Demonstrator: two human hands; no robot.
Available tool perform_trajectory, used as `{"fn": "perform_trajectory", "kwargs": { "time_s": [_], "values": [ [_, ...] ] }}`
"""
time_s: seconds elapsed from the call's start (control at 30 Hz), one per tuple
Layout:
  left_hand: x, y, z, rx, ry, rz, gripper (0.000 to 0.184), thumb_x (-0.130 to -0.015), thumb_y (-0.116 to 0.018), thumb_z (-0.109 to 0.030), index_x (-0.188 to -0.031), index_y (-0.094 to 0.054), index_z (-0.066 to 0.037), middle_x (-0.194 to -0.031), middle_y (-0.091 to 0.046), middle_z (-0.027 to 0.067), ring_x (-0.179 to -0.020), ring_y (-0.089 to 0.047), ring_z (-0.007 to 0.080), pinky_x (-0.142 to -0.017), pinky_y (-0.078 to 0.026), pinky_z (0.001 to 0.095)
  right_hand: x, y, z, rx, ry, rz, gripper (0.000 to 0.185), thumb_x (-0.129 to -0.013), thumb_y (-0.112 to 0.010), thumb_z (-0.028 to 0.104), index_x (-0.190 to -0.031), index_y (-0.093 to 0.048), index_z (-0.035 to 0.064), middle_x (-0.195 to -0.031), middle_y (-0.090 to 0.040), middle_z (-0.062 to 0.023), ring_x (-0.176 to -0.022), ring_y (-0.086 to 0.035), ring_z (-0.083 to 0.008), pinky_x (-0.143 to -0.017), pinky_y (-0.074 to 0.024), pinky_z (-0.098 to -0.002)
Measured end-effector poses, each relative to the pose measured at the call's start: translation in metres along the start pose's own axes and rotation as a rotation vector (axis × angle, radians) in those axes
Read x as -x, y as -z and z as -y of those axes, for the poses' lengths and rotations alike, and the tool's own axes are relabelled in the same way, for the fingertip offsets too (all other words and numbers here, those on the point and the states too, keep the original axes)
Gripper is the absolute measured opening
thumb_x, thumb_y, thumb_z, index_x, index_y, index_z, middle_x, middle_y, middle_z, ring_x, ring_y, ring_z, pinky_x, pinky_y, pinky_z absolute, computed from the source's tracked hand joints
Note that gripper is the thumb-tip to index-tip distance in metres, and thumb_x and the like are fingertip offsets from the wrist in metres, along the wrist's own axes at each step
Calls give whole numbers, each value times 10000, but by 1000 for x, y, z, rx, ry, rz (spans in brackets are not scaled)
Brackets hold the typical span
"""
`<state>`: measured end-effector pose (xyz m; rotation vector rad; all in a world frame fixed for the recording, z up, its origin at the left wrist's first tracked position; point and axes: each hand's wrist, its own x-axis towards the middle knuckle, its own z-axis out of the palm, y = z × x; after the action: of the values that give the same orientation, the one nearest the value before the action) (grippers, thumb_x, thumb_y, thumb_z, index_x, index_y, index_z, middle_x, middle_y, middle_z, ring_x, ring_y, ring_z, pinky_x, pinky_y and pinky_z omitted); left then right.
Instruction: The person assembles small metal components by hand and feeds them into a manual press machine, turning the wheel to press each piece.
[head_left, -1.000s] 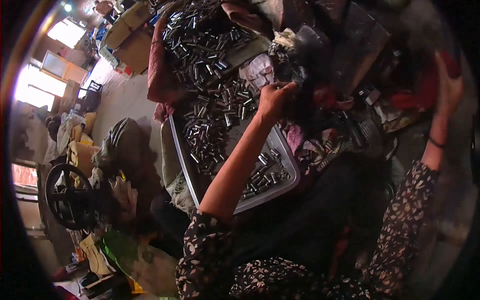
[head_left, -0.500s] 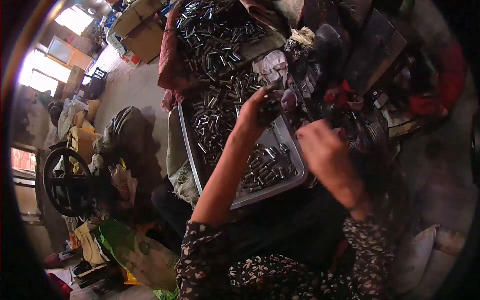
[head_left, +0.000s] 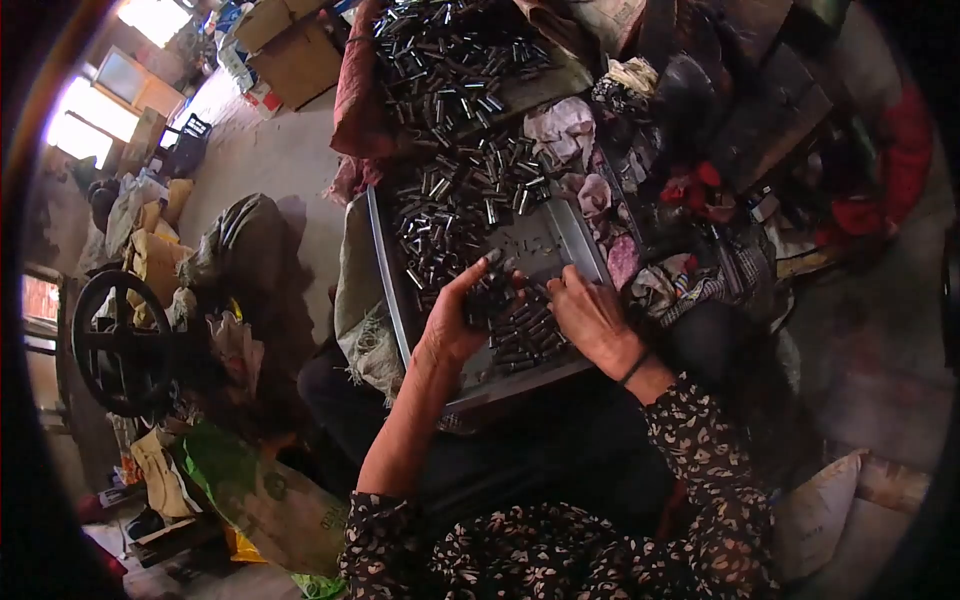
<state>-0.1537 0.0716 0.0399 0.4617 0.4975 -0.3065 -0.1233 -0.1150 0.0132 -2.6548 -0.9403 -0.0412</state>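
Observation:
My left hand (head_left: 455, 315) is over the grey tray (head_left: 385, 290), its thumb up and its fingers curled round several small dark metal cylinders (head_left: 490, 298). To its right, my right hand (head_left: 592, 322) has thumb and fingers pinched together, pointing towards the left hand. What lies in that pinch, if anything, is too small to make out. Beneath both hands, metal cylinders (head_left: 525, 335) lie side by side in the near end of the tray. A loose heap of similar metal cylinders (head_left: 440, 225) fills its left and far parts.
Beyond the tray, more cylinders (head_left: 450, 70) lie heaped beside a rolled red cloth (head_left: 358, 90). Pinkish rags (head_left: 562, 130) and dark clutter border the tray's right side. Sacking (head_left: 365, 320) hangs along its left. A black handwheel (head_left: 120, 340) stands at far left.
Both hands have come down and nearer to me, now low over the tray. My right hand has moved left, close to the left hand. The view has shifted slightly.

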Motion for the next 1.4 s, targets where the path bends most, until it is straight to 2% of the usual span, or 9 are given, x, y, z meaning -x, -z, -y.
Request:
{"fn": "perform_trajectory", "kwargs": {
  "time_s": [0.17, 0.27, 0.37, 0.5, 0.77, 0.93, 1.1, 1.17, 1.4],
  "values": [
    [6, 14, 7, -87, 55, -95, 305, -862, -505, -297, -1002, -546, -30, -925, -619, 123, -829, -608, 247, -768, -503, 397, -8, -3, -3, 55, -32, -35, 81, -753, -554, 72, -800, -526, 13, -806, -484, -156, -642, -568, -336, -578, -461, -411],
    [4, 12, 14, -85, 84, -52, 313, -864, -497, -333, -1020, -548, -66, -926, -620, 122, -829, -610, 239, -750, -508, 403, -16, 23, 1, -285, -80, -226, 139, -707, -616, 74, -788, -521, 12, -851, -506, -139, -681, -578, -285, -586, -478, -371],
    [8, 1, 20, -47, 122, -20, 309, -871, -484, -351, -1040, -541, -98, -954, -611, 124, -859, -603, 235, -726, -515, 391, -15, 58, 8, -828, -126, -51, 150, -718, -616, 58, -820, -516, 13, -862, -513, -148, -694, -573, -316, -586, -474, -379],
    [13, 9, 16, 112, 131, 73, 291, -882, -476, -327, -1048, -532, -93, -989, -591, 119, -888, -589, 241, -682, -526, 349, 5, 44, -13, -388, -9, -17, 138, -746, -595, 47, -871, -563, -2, -863, -540, -172, -780, -552, -337, -656, -456, -365],
    [41, 32, -11, 202, -68, 95, 258, -871, -494, -264, -1039, -525, -71, -930, -588, 86, -864, -575, 234, -647, -516, 346, -49, 18, -6, -388, 124, -41, 152, -771, -529, 2, -921, -529, -21, -897, -517, -164, -814, -542, -347, -678, -457, -380],
    [40, 41, -16, 215, -127, 102, 264, -871, -482, -245, -1069, -503, -71, -885, -581, 80, -827, -568, 229, -656, -511, 365, -110, -18, 5, 82, 327, -257, 290, -754, -473, 58, -1041, -512, 35, -1173, -488, -125, -988, -518, -262, -823, -428, -349],
    [45, 30, -23, 152, -146, 50, 261, -864, -490, -239, -1021, -528, -34, -923, -586, 102, -862, -572, 240, -682, -518, 365, -118, -36, 0, 296, 386, -217, 230, -742, -502, 109, -949, -540, 18, -1043, -535, -119, -923, -534, -228, -766, -429, -320],
    [43, 28, -27, 167, -143, 66, 266, -864, -489, -245, -1004, -533, -25, -929, -586, 105, -870, -571, 238, -697, -516, 368, -107, -16, 4, 350, 376, 58, 153, -740, -495, 113, -841, -568, 24, -957, -541, -116, -900, -538, -227, -738, -430, -324],
    [23, 24, -20, 105, -132, 184, 251, -861, -485, -254, -956, -537, -27, -909, -589, 113, -815, -583, 223, -741, -501, 377, -57, 17, 0, -718, -47, -56, 256, -736, -637, 93, -977, -585, 24, -864, -592, -129, -736, -582, -221, -631, -458, -323]
  ]
}}
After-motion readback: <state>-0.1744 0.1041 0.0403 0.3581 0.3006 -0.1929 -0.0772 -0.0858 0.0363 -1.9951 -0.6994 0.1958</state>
